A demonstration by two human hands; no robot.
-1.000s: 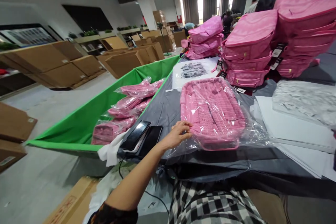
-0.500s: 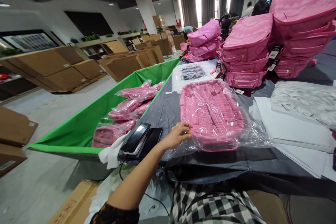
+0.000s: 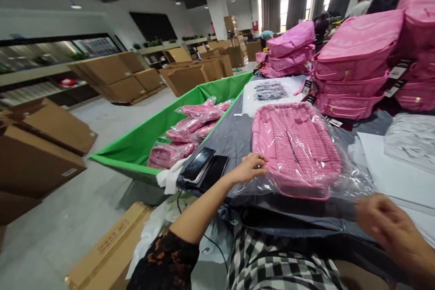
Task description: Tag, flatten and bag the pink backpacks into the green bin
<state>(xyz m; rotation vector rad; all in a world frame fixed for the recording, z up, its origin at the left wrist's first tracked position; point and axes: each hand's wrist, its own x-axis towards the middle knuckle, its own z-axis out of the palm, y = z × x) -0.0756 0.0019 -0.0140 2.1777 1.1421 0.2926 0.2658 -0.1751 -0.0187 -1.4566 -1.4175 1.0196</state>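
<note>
A pink bag (image 3: pixel 295 145) in a clear plastic sleeve lies flat on the grey table cover (image 3: pixel 234 133). My left hand (image 3: pixel 249 167) rests at its near left corner, fingers curled and pinching the plastic. My right hand (image 3: pixel 385 222) is low at the right, near the table's front edge, blurred, holding nothing that I can make out. Two dark phones (image 3: pixel 204 167) lie just left of my left hand.
A green bin (image 3: pixel 142 140) left of the table holds several wrapped pink bags (image 3: pixel 190 129). Stacks of pink bags (image 3: pixel 353 68) stand at the back right. White sheets (image 3: pixel 394 172) lie at the right. Cardboard boxes (image 3: pixel 41 154) stand on the floor at the left; people work at the far end.
The view has swung left. My right hand has come into view at the lower right. My left hand stays on the wrapped bag's corner.
</note>
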